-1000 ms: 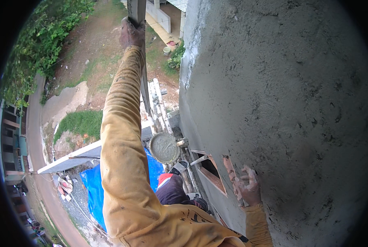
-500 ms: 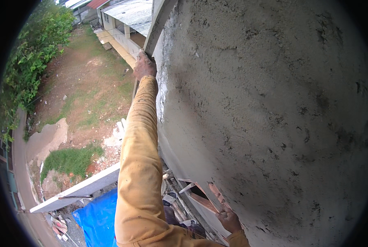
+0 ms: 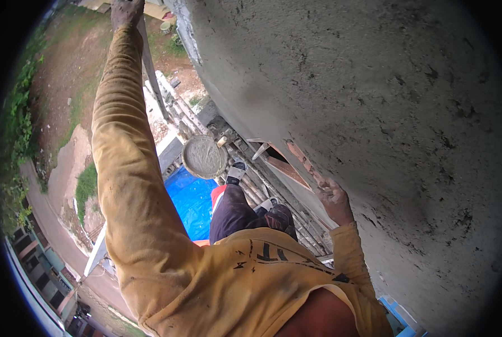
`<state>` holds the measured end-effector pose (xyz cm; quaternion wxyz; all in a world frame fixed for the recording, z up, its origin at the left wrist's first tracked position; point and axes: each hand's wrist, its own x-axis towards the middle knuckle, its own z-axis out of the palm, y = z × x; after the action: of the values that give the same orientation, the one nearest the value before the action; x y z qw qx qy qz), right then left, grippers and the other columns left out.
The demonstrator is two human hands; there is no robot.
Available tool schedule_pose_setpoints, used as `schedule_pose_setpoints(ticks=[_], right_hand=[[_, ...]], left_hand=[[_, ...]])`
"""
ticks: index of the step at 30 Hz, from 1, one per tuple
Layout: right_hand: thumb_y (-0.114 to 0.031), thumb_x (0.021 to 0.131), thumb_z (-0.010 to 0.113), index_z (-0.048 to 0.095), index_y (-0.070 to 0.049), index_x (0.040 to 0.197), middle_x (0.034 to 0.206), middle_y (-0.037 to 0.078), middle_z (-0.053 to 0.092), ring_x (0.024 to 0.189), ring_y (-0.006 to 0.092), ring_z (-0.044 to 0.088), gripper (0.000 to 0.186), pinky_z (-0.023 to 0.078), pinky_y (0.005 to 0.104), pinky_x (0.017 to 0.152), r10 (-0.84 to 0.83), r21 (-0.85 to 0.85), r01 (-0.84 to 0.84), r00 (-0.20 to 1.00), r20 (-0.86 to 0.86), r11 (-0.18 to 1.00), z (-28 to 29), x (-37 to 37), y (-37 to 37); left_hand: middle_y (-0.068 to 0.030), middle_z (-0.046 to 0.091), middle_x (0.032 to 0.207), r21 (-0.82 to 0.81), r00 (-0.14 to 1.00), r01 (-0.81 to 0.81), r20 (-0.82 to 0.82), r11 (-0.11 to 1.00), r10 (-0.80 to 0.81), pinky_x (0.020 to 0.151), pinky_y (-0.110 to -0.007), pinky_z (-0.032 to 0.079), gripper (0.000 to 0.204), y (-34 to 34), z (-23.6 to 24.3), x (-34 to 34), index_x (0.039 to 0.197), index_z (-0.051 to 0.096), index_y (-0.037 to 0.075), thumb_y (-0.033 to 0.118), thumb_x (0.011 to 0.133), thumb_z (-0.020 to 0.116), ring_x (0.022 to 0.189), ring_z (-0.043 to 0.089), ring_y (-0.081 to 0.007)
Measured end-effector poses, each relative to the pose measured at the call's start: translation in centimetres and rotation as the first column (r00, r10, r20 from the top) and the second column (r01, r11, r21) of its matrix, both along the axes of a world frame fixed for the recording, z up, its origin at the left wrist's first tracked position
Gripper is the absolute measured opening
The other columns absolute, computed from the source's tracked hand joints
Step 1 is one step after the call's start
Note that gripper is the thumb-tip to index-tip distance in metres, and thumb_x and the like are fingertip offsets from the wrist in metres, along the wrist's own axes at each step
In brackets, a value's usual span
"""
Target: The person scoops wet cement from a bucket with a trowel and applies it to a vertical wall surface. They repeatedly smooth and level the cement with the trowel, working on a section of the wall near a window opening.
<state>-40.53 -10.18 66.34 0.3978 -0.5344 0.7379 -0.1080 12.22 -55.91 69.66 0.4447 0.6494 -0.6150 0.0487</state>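
My left hand (image 3: 127,12), at the top edge of the picture, is closed around a long, narrow grey board (image 3: 152,73) that runs down beside the wall's corner. The frame's edge cuts off the board's upper part. Lower right, my right hand (image 3: 334,202) lies against the grey plastered wall (image 3: 340,101). Its fingers curl over the reddish, rough edge of a wall opening (image 3: 300,156). The wall's surface is damp-looking, with dark pits and scratches.
Under me is a scaffold of poles (image 3: 251,188), where my shoes stand. A round pan of grey mortar (image 3: 205,156) sits on it, beside my foot. Far below are a blue tarp (image 3: 192,202), a grass and dirt yard (image 3: 65,67) and a road (image 3: 60,216).
My view has tilted down, so my torso, legs and the mortar pan now show. My left hand appears higher and further left, still on the board. My right hand stays at the opening's edge.
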Motion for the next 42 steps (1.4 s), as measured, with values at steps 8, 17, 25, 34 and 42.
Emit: schedule_pose_setpoints(ticks=[8,17,25,34,42], right_hand=[[-0.022,0.086,0.06,0.048,-0.002,0.121,0.104,0.014,0.06,0.09,0.024,0.062,0.042,0.048,0.0347,0.076,0.064,-0.026,-0.062,0.992,0.111,0.998,-1.9,-2.4,-1.1],[-0.031,0.082,0.062,0.054,-0.002,0.112,0.096,0.02,0.062,0.087,0.0308,0.062,0.043,0.048,0.0368,0.078,0.199,0.01,-0.2,0.978,0.068,0.98,-3.8,-7.0,6.0],[-0.036,0.08,0.062,0.055,-0.001,0.116,0.1,0.017,0.064,0.091,0.0266,0.062,0.051,0.047,0.0338,0.079,-0.218,0.169,0.223,0.975,-0.047,0.96,-9.7,-17.5,21.4],[-0.032,0.083,0.062,0.054,0.004,0.115,0.1,0.016,0.063,0.078,0.0187,0.062,0.049,0.051,0.0295,0.066,-0.643,0.268,0.621,0.766,-0.005,0.737,-19.0,-27.9,37.6],[-0.042,0.074,0.064,0.063,0.005,0.103,0.104,0.024,0.062,0.101,0.0322,0.06,0.055,0.045,0.0361,0.088,-0.67,0.303,0.676,0.729,-0.14,0.672,-23.0,-28.9,42.7]], left_hand=[[-0.0239,0.051,0.122,0.333,0.863,-0.153,-0.413,0.931,0.289,0.094,-0.037,0.041,0.08,21.3,-13.6,-2.2,0.124,0.044,-0.007,0.052,0.076,0.065,0.113,0.051,-0.0304],[-0.027,0.056,0.113,0.82,0.809,0.114,-0.404,0.56,0.426,0.093,-0.039,0.041,0.062,54.4,-29.8,-23.4,0.116,0.052,-0.007,0.044,0.081,0.06,0.109,0.054,-0.0363],[-0.0253,0.032,0.138,0.086,0.857,0.428,-0.354,0.9,-0.374,0.105,-0.044,0.024,0.068,43.7,-8.0,-39.8,0.137,0.028,-0.001,0.035,0.087,0.055,0.128,0.031,-0.0384],[-0.0309,0.007,0.145,-0.413,0.786,0.606,0.173,0.68,-0.594,0.108,-0.054,-0.002,0.088,40.2,4.0,-51.8,0.142,0.008,-0.003,0.057,0.086,0.04,0.136,0.006,-0.0426],[-0.0336,-0.001,0.144,-0.369,0.77,0.629,0.176,0.684,-0.613,0.107,-0.053,-0.006,0.097,39.8,3.8,-52.0,0.141,0.0,-0.005,0.066,0.084,0.035,0.136,-0.003,-0.0434]])
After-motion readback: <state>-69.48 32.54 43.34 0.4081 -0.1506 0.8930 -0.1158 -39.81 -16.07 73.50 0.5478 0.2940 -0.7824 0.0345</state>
